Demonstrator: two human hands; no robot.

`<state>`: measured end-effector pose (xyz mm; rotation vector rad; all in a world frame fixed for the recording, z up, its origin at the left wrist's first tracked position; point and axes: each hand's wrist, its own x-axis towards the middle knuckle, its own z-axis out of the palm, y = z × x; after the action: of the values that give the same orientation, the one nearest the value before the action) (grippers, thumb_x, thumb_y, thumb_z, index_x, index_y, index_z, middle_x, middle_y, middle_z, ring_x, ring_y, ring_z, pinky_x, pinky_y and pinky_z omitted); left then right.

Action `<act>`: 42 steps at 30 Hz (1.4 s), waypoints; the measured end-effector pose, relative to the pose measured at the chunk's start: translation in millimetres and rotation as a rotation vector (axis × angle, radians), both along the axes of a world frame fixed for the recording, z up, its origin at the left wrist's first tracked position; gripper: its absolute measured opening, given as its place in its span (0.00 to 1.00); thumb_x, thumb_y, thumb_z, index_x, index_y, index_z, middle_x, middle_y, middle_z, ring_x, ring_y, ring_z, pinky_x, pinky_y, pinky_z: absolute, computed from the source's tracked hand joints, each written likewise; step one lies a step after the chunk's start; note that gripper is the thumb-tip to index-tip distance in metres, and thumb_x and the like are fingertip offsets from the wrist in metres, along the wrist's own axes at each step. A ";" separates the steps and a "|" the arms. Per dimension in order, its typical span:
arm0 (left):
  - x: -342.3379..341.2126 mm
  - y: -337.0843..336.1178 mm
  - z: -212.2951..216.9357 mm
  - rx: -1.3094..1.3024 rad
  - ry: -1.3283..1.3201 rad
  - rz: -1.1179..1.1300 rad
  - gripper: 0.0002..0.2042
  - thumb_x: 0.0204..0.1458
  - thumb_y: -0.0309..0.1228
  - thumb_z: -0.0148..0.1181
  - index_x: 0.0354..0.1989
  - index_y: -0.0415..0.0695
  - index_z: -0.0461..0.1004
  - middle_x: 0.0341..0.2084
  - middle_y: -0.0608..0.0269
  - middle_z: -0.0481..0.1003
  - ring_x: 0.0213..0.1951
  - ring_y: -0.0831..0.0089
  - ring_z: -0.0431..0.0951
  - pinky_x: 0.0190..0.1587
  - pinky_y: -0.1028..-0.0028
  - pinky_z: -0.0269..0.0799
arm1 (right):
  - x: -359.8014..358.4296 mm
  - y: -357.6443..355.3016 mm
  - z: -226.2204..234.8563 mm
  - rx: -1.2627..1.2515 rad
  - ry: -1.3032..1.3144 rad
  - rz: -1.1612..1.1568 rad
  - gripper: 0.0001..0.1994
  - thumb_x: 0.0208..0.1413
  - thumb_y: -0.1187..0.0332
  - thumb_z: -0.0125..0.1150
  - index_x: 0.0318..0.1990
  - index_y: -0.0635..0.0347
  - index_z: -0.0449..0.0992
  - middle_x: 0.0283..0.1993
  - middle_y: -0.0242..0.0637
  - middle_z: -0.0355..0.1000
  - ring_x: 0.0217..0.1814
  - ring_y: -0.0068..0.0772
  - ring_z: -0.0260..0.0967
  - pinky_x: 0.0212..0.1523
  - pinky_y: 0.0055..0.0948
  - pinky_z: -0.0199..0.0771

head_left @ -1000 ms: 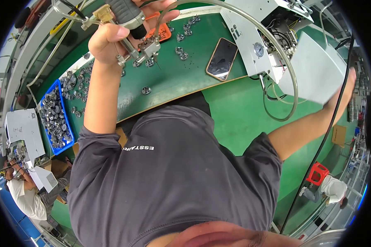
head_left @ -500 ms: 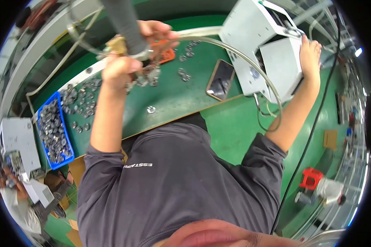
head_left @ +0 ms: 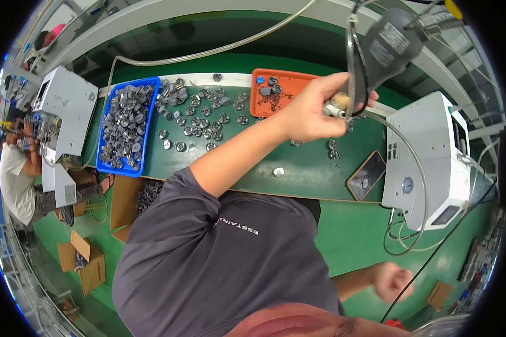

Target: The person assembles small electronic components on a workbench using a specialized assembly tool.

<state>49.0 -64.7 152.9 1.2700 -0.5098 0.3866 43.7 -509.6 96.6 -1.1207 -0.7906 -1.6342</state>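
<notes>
My left hand (head_left: 315,112) is closed on the lower end of a dark grey power screwdriver (head_left: 391,45), around a brass and white fitting (head_left: 339,104). The tool tilts, its body beyond my fingers to the upper right. A clear hose (head_left: 413,151) curves from there toward a white machine (head_left: 416,163) at the right. My right hand (head_left: 392,282), smeared by motion, hangs over the floor at the lower right, apart from the machine; its fingers cannot be made out. Below my left forearm, one small round part (head_left: 278,172) lies alone on the green bench (head_left: 247,182).
Left on the bench stands a blue tray (head_left: 146,126) heaped with grey parts; several more lie loose beside it. An orange tray (head_left: 258,106) holds some parts and dark bits. A phone (head_left: 366,175) lies near the bench's front edge. At far left a person (head_left: 19,174) sits.
My right hand has left the white machine and dropped to the lower right. The white machine's front flap now looks closed. My left hand stays on the screwdriver; the view has shifted.
</notes>
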 end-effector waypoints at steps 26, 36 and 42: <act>2.2 -19.8 -26.0 0.456 0.007 0.427 0.35 0.53 0.27 0.66 0.69 0.37 0.59 0.45 0.40 0.77 0.48 0.42 0.79 0.46 0.52 0.76 | 84.4 299.9 122.9 -0.648 0.933 0.908 0.18 0.61 0.61 0.67 0.49 0.67 0.76 0.44 0.43 0.78 0.45 0.38 0.78 0.49 0.37 0.78; -87.5 53.2 -38.6 0.377 0.014 0.579 0.37 0.44 0.32 0.73 0.66 0.39 0.69 0.52 0.53 0.79 0.56 0.58 0.77 0.61 0.61 0.68 | 129.4 285.5 158.7 -0.563 0.816 1.786 0.28 0.69 0.41 0.51 0.50 0.63 0.71 0.47 0.45 0.68 0.36 0.35 0.66 0.36 0.35 0.68; -76.6 60.7 -74.9 0.309 0.206 0.769 0.20 0.53 0.20 0.60 0.56 0.39 0.77 0.52 0.54 0.78 0.57 0.60 0.77 0.62 0.65 0.69 | 163.6 297.3 153.2 -0.540 0.872 1.955 0.25 0.56 0.46 0.69 0.43 0.60 0.73 0.45 0.41 0.67 0.32 0.31 0.66 0.37 0.28 0.65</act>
<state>-27.6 -4.0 77.9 1.7657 0.1266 0.8269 207.3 -212.3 249.9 -0.6366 -1.0575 0.6809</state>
